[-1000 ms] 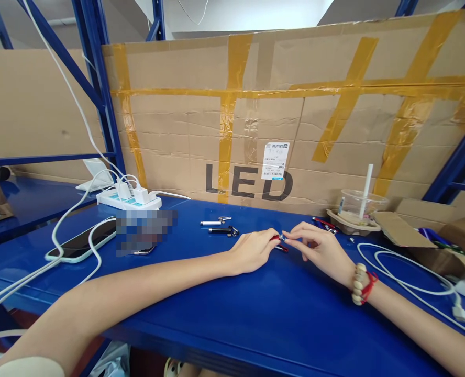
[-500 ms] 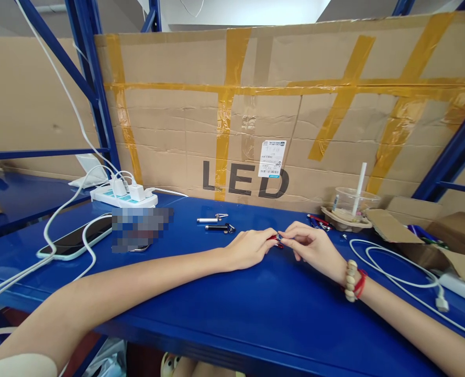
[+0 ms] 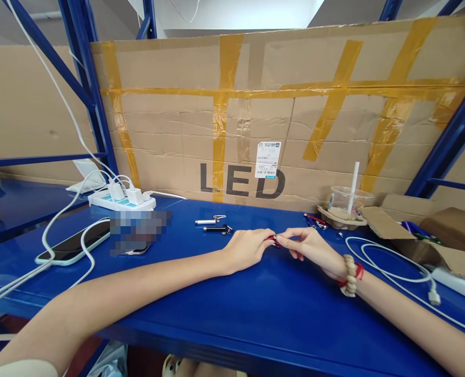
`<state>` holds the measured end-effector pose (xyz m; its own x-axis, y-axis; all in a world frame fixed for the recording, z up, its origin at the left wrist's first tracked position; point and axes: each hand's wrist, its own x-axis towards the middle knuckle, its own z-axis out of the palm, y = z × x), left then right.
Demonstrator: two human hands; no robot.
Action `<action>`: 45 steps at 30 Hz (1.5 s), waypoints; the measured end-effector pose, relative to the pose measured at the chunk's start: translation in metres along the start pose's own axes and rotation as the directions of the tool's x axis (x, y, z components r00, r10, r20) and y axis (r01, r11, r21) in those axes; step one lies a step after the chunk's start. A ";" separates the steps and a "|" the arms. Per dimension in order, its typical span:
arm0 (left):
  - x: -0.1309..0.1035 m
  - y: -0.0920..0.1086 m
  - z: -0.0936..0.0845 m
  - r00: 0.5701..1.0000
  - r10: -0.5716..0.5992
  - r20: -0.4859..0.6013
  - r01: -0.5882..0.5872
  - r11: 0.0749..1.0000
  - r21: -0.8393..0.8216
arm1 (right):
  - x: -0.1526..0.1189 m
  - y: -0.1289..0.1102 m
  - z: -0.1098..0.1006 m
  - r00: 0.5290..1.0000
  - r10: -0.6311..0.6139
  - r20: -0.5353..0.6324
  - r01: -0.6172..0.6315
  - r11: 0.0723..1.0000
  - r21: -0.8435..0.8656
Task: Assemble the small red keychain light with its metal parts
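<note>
Near the middle of the blue table, my left hand (image 3: 248, 248) pinches a small red item (image 3: 272, 238) with its fingertips. My right hand (image 3: 305, 243) is closed at the other end of that item, its thumb and forefinger pressed together beside a small metallic part. The fingertips of both hands nearly meet, and they hide much of the item. Left of my hands lie a silver cylinder (image 3: 205, 222) and a black cylinder (image 3: 214, 229), each with a metal clasp. Several red and metallic pieces (image 3: 316, 221) lie beyond my right hand.
A plastic cup (image 3: 350, 201) with a straw stands in a carton tray at the back right. White cable (image 3: 389, 277) and an open cardboard box (image 3: 424, 246) are at right. A phone (image 3: 79, 242) and a power strip (image 3: 120, 201) are at left. Taped cardboard stands behind.
The view has shifted slightly. Both hands keep hold of the red item, and the right fingertips have moved slightly relative to it.
</note>
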<state>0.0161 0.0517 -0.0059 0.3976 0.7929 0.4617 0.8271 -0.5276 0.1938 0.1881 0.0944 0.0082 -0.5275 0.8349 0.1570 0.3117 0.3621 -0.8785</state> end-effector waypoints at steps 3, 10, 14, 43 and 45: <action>0.000 0.001 0.000 1.000 0.020 -0.024 -0.019 0.999 0.044 | 0.000 -0.002 0.000 0.999 0.033 0.009 -0.033 0.999 0.038; 0.000 -0.001 0.001 1.000 0.023 -0.003 -0.023 0.997 0.073 | 0.000 -0.002 -0.002 0.997 0.076 0.032 -0.076 0.997 0.016; 0.000 0.000 0.000 1.000 0.019 0.006 -0.019 0.998 0.059 | 0.000 0.001 -0.003 0.992 0.114 0.051 -0.114 0.993 -0.002; 0.001 -0.004 0.005 0.998 -0.017 0.056 0.017 1.000 0.001 | 0.003 0.005 -0.001 0.982 0.131 0.132 -0.127 0.991 -0.037; 0.001 -0.004 0.005 0.998 -0.019 0.059 0.019 1.000 0.001 | 0.003 0.005 -0.001 0.982 0.132 0.134 -0.128 0.991 -0.040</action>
<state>0.0154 0.0557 -0.0103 0.4049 0.8194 0.4057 0.8347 -0.5124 0.2019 0.1893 0.0994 0.0050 -0.5828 0.8123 -0.0221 0.4077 0.2687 -0.8727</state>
